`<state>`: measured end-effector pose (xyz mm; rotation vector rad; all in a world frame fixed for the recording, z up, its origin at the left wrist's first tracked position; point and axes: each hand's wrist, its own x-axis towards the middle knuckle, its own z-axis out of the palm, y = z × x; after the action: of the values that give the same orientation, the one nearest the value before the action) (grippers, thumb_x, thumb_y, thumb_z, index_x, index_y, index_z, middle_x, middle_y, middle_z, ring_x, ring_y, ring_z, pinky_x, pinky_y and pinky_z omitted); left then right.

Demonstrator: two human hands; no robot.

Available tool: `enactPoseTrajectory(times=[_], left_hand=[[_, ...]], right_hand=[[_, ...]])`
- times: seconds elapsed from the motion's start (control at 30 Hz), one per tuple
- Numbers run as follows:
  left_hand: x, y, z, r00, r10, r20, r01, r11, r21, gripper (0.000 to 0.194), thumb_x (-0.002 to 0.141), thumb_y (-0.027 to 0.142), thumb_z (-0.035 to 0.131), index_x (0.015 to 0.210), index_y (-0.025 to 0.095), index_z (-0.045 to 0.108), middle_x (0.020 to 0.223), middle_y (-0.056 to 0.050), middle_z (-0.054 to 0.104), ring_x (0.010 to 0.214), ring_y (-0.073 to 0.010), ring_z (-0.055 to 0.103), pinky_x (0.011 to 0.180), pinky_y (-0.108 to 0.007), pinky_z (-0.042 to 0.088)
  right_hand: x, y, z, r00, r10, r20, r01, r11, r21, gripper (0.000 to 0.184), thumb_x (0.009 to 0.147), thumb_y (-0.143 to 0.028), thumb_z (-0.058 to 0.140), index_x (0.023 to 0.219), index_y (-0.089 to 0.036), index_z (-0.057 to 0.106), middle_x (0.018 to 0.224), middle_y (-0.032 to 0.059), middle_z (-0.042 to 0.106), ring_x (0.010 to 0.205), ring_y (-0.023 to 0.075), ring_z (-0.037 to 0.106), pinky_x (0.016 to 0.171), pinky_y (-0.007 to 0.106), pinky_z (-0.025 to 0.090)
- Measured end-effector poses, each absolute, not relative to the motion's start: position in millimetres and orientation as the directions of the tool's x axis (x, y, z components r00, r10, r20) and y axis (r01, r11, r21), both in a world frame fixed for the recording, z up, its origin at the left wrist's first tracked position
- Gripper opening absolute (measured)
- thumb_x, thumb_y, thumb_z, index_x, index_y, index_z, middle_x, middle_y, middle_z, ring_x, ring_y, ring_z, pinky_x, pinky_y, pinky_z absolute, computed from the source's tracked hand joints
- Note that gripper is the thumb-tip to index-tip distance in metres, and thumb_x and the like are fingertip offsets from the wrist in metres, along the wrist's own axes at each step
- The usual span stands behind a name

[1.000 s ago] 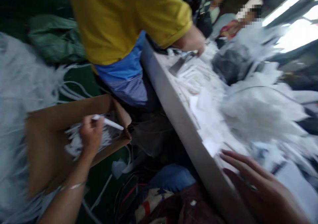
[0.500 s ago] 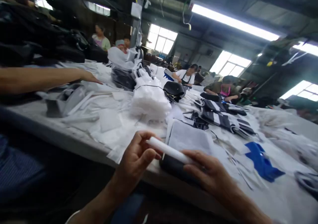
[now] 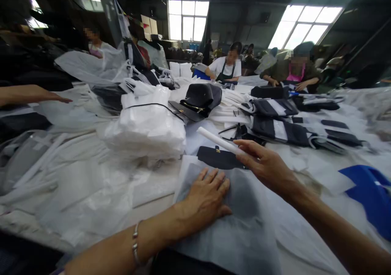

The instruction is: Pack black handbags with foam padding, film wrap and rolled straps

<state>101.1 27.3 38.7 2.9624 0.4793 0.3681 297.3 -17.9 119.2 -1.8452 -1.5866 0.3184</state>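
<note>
My left hand (image 3: 205,197) lies flat, fingers stretched out, on a thin translucent white sheet (image 3: 244,242). Under the sheet shows something dark, and a black flap with a gold clasp (image 3: 216,157) sticks out past its far edge. My right hand (image 3: 262,161) pinches one end of a rolled white strip (image 3: 218,140), held just above the flap and pointing away to the left. What the strip is made of I cannot tell. A black bag (image 3: 200,100) with its flap folded open stands farther back.
Left of my hands is a thick stack of white sheets (image 3: 146,128) tied with black cord. Dark banded pieces (image 3: 277,128) lie at the right, near a blue piece (image 3: 371,197). A co-worker's hand (image 3: 45,94) reaches in from the left. Two people (image 3: 227,65) work across the table.
My left hand has left the white strip and now rests on the translucent sheet. My right hand has carried the strip farther over the table. The view has levelled and moved closer.
</note>
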Motion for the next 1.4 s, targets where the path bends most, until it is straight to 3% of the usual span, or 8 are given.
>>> enactPoseTrajectory(times=[0.33, 0.5, 0.67, 0.8, 1.07, 1.2, 1.3, 1.4], left_hand=[[96.4, 24.9, 25.7, 0.946, 0.299, 0.123, 0.28, -0.948, 0.153, 0.072, 0.095, 0.06, 0.038, 0.149, 0.013, 0.029, 0.152, -0.014, 0.037, 0.142, -0.0308, 0.03, 0.118, -0.051, 0.019], [90.9, 26.5, 21.4, 0.945, 0.292, 0.146, 0.263, -0.946, 0.191, 0.072, 0.094, 0.061, 0.038, 0.148, 0.014, 0.031, 0.152, -0.013, 0.038, 0.142, -0.0301, 0.029, 0.118, -0.052, 0.018], [86.8, 29.9, 25.2, 0.917, 0.338, 0.213, 0.26, -0.91, 0.323, 0.075, 0.088, 0.064, 0.049, 0.141, 0.013, 0.04, 0.141, -0.015, 0.049, 0.137, -0.0296, 0.037, 0.116, -0.049, 0.028], [92.1, 32.1, 38.2, 0.85, 0.463, 0.253, 0.347, -0.852, 0.392, 0.05, 0.093, 0.048, 0.051, 0.127, 0.012, 0.051, 0.13, -0.015, 0.056, 0.125, -0.0261, 0.05, 0.106, -0.038, 0.043], [106.5, 43.0, 28.3, 0.906, 0.335, 0.257, 0.353, -0.935, -0.024, 0.029, 0.096, 0.023, 0.041, 0.119, 0.012, 0.056, 0.139, -0.014, 0.053, 0.13, -0.0297, 0.047, 0.108, -0.043, 0.036], [102.6, 41.9, 19.6, 0.904, 0.344, 0.252, 0.372, -0.926, -0.07, 0.025, 0.097, 0.027, 0.043, 0.115, 0.015, 0.056, 0.138, -0.014, 0.053, 0.132, -0.0323, 0.046, 0.115, -0.049, 0.023], [101.0, 39.0, 17.4, 0.902, 0.347, 0.257, 0.375, -0.925, -0.067, 0.025, 0.097, 0.026, 0.043, 0.116, 0.016, 0.055, 0.14, -0.012, 0.052, 0.131, -0.0319, 0.046, 0.115, -0.05, 0.022], [101.3, 37.8, 15.6, 0.895, 0.346, 0.28, 0.377, -0.924, -0.067, 0.029, 0.098, 0.027, 0.042, 0.119, 0.015, 0.056, 0.139, -0.011, 0.053, 0.13, -0.0305, 0.047, 0.114, -0.049, 0.023]], right_hand=[[287.7, 8.9, 52.2, 0.038, 0.999, 0.009, 0.871, -0.029, -0.491, 0.021, 0.087, -0.016, 0.059, 0.106, -0.024, 0.063, 0.101, 0.0026, 0.067, 0.096, 0.0229, 0.062, 0.087, 0.04, 0.05], [289.8, 0.9, 39.8, -0.041, 0.993, 0.115, 0.921, 0.082, -0.38, 0.023, 0.091, -0.016, 0.054, 0.11, -0.022, 0.064, 0.103, 0.0057, 0.065, 0.094, 0.0234, 0.06, 0.082, 0.039, 0.051], [293.6, -11.6, 34.8, -0.164, 0.967, 0.196, 0.92, 0.222, -0.322, 0.028, 0.095, -0.017, 0.048, 0.12, -0.022, 0.061, 0.096, 0.005, 0.065, 0.087, 0.0227, 0.058, 0.08, 0.04, 0.047], [291.0, -11.7, 38.5, -0.175, 0.969, 0.174, 0.916, 0.225, -0.332, 0.022, 0.095, -0.019, 0.049, 0.111, -0.022, 0.064, 0.089, 0.0048, 0.063, 0.083, 0.0224, 0.056, 0.077, 0.039, 0.044], [284.3, -10.8, 46.8, -0.134, 0.98, 0.149, 0.879, 0.187, -0.439, 0.024, 0.092, -0.017, 0.045, 0.083, -0.021, 0.067, 0.081, 0.0049, 0.063, 0.078, 0.0207, 0.055, 0.075, 0.037, 0.045], [308.2, 8.5, 54.0, -0.02, 0.997, 0.076, 0.803, 0.062, -0.593, 0.022, 0.093, -0.025, 0.049, 0.092, -0.025, 0.07, 0.091, 0.0026, 0.069, 0.086, 0.0186, 0.063, 0.08, 0.032, 0.049], [337.4, 45.9, 50.3, 0.168, 0.984, 0.058, 0.856, -0.117, -0.503, 0.023, 0.089, -0.031, 0.052, 0.098, -0.023, 0.072, 0.101, 0.007, 0.071, 0.095, 0.0241, 0.065, 0.089, 0.038, 0.047], [357.3, 87.6, 35.9, 0.204, 0.961, -0.184, 0.844, -0.268, -0.464, 0.03, 0.088, -0.038, 0.053, 0.096, -0.018, 0.074, 0.1, 0.0106, 0.073, 0.096, 0.0274, 0.066, 0.088, 0.039, 0.047]])
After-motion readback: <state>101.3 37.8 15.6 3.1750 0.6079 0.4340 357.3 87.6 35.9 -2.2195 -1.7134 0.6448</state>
